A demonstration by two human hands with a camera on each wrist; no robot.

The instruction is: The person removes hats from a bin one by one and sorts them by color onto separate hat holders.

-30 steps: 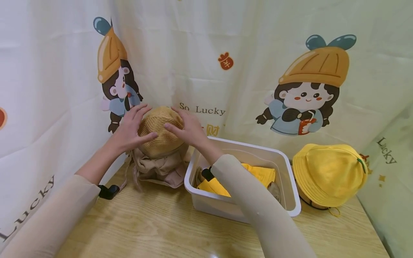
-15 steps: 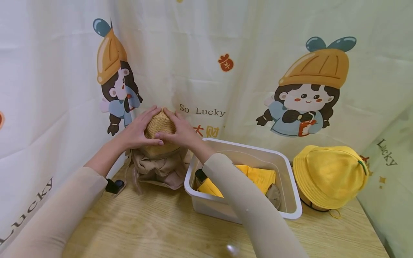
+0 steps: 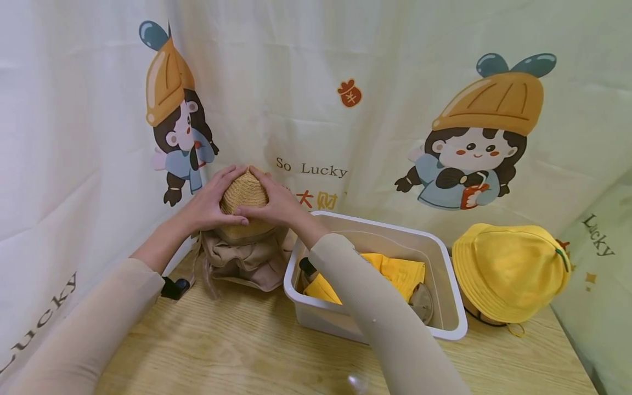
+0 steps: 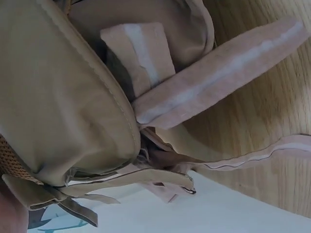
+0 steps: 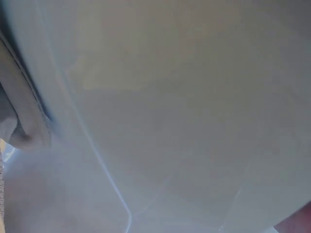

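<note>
A sun hat stands at the back left of the wooden table in the head view, with a woven straw-coloured crown (image 3: 244, 192) above tan cloth (image 3: 242, 255). My left hand (image 3: 209, 200) cups the crown's left side and my right hand (image 3: 278, 203) its right side. Both thumbs cross its front and almost meet. Up close in the left wrist view are the brown cloth (image 4: 68, 97), a tied bow (image 4: 43, 194) and a pinkish strap (image 4: 218, 73) with a pale stripe. The right wrist view catches only an edge of brown cloth (image 5: 24, 102) beside a blurred pale surface.
To the right of the sun hat, a white plastic bin (image 3: 380, 221) holds folded yellow cloth (image 3: 402, 274) and a grey-brown item (image 3: 421, 302); my right forearm crosses over it. A yellow bucket hat (image 3: 513, 269) stands beyond the bin. Printed curtains (image 3: 296, 71) hang behind.
Both hands have closed in around the crown, and the crown looks narrower between them. Over the last half second they have stayed put; the head view has shifted slightly.
</note>
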